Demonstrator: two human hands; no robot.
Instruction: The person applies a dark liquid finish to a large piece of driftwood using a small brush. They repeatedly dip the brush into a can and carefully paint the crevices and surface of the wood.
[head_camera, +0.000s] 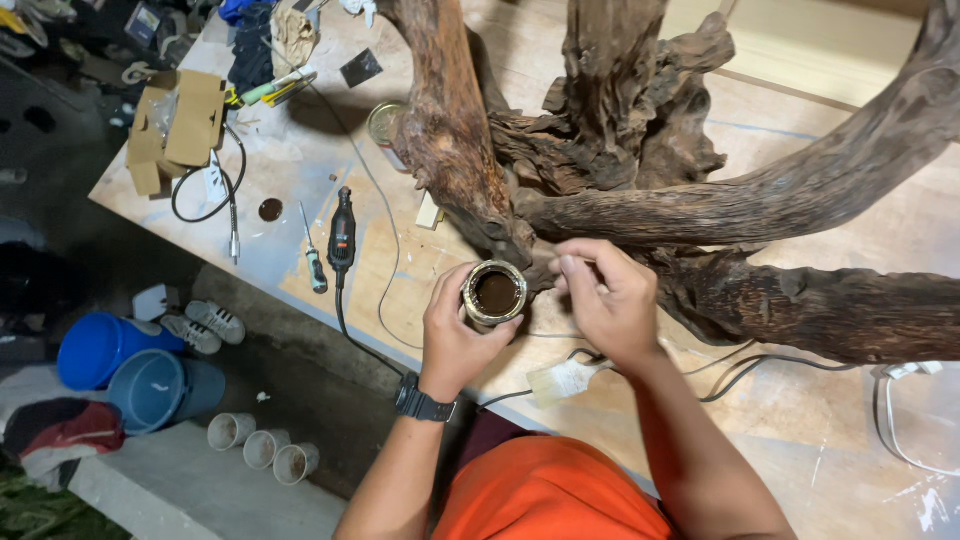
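From where I watch through the head camera, the small round tin (494, 293) already stands open, its dark brown liquid showing to the rim, so the opening is done; I judge the work on the wood as barely begun, since no brush or cloth is visible in either hand. The left hand (455, 325) is curled around the tin from the near side, fingers wrapped on its wall, holding it just above the counter (800, 420) at the foot of the big gnarled driftwood root (600, 170). The right hand (608, 295) hovers beside the tin, fingertips pressed together in a pinch close to the rim; whether something small sits between them I cannot tell. A rotary tool (342, 232) and a screwdriver (314, 260) lie to the left on the counter, well apart from the tin, and a second tin (383, 122) stands behind the root. Cables trail across the board near the right forearm
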